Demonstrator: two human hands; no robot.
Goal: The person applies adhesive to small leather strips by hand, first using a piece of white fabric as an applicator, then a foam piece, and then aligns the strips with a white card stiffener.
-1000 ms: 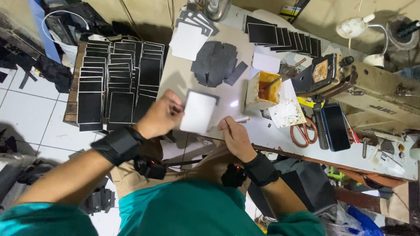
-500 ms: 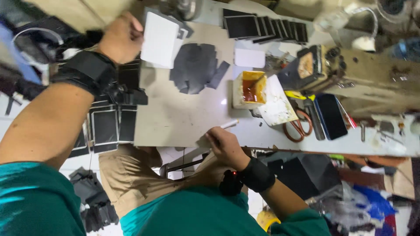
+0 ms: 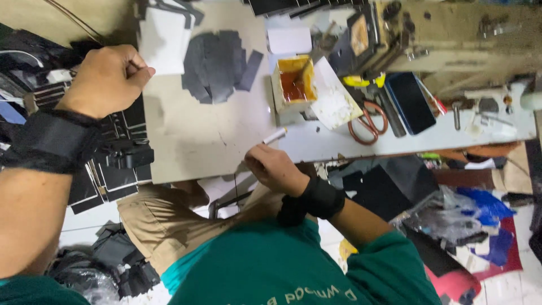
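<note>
- Cluttered workshop: a pale, scuffed worktable [image 3: 209,141] fills the middle of the view, with dark scraps and bags heaped on the floor around it.
- Left hand [image 3: 107,79] reaches out past the table's far-left corner, fingers curled shut, thumb and forefinger pinched on the edge of a flat white rectangular card [image 3: 164,39] that lies just beyond the knuckles.
- Beside that card, further along the table from the left hand, sits a loose pile of dark grey cut sheet pieces [image 3: 217,65].
- Right hand [image 3: 274,166] rests at the near table edge, fingers closed around a slim white pen-like stick [image 3: 275,135] whose tip pokes out above the fist.
- Just past the stick's tip stands a small open box stained yellow with red-orange paste inside [image 3: 293,85], and a speckled white sheet [image 3: 333,101] leans against it.
- Further out from the right hand lie orange-handled scissors [image 3: 367,121] and a black phone [image 3: 409,101].
- Black wrist straps wrap both forearms.
- Below the left wrist, rows of black rectangular panels [image 3: 116,175] are stacked off the table.
</note>
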